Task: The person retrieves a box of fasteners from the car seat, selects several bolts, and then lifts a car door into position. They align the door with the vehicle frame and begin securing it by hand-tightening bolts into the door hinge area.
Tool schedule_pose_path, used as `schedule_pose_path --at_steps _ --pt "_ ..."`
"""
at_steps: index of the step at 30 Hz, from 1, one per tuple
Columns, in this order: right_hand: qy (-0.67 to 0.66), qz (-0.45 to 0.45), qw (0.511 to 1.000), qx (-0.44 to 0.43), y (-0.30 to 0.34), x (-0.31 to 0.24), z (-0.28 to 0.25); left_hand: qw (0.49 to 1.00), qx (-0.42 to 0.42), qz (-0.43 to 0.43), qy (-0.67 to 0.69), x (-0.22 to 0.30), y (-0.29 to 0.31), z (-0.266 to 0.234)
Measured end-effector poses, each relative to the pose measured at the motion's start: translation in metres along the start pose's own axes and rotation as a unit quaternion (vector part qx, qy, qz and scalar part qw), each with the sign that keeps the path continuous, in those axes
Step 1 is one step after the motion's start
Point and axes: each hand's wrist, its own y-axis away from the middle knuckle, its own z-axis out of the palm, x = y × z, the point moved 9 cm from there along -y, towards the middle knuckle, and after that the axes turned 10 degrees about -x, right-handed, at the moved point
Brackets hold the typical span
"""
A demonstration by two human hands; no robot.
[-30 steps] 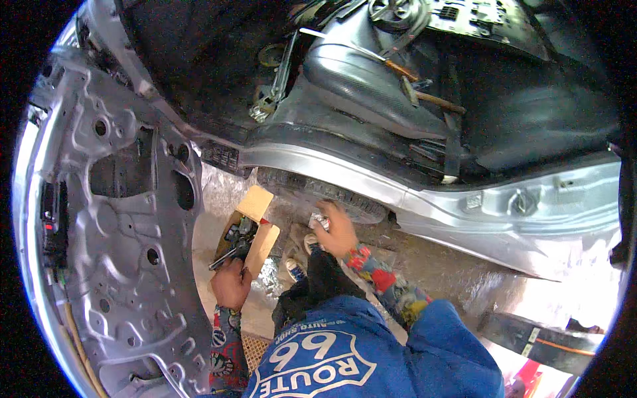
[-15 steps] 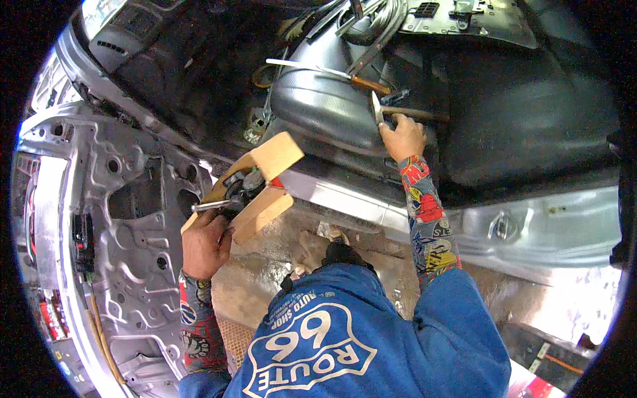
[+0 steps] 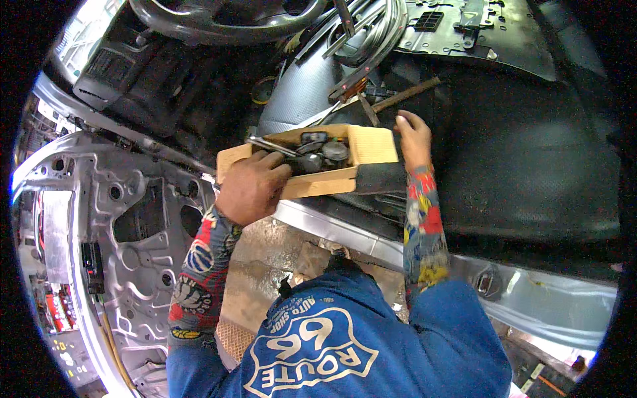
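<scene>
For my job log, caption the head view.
Left hand holds an open box of parts; right hand near a hammer.

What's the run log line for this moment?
left hand: grips open cardboard box | box: holds dark parts | right hand: beside box flap, grip unclear

The left hand (image 3: 255,186) grips — right hand (image 3: 414,138) extends farther.

The left hand (image 3: 255,186) partly hides the box (image 3: 320,185).
</scene>
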Motion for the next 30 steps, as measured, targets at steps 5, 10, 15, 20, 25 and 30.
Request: schedule_pose_path --at_steps 5,10,15,20,25,30 --pt "-0.087 -0.092 0.979 0.159 0.073 -0.069 -0.061 0.997 -0.016 0.071 0.032 0.019 -0.057 0.019" --pt "0.066 -0.210 0.935 0.278 0.106 -0.155 -0.076 0.992 -0.040 0.092 0.070 0.044 -0.118 0.043" --pt "0.045 -0.110 0.985 0.122 0.077 -0.144 -0.044 0.997 -0.029 0.033 0.059 0.059 -0.155 0.057" --pt "0.356 -0.188 0.911 -0.084 0.070 -0.131 0.023 0.972 0.167 -0.062 0.156 0.015 -0.076 0.023" --pt "0.364 -0.207 0.902 -0.105 0.068 -0.125 0.045 0.904 0.185 -0.371 0.101 -0.078 0.134 0.015" --pt "0.299 -0.298 0.897 -0.134 0.074 -0.136 0.059 0.836 0.211 -0.507 0.021 -0.108 0.300 0.008"
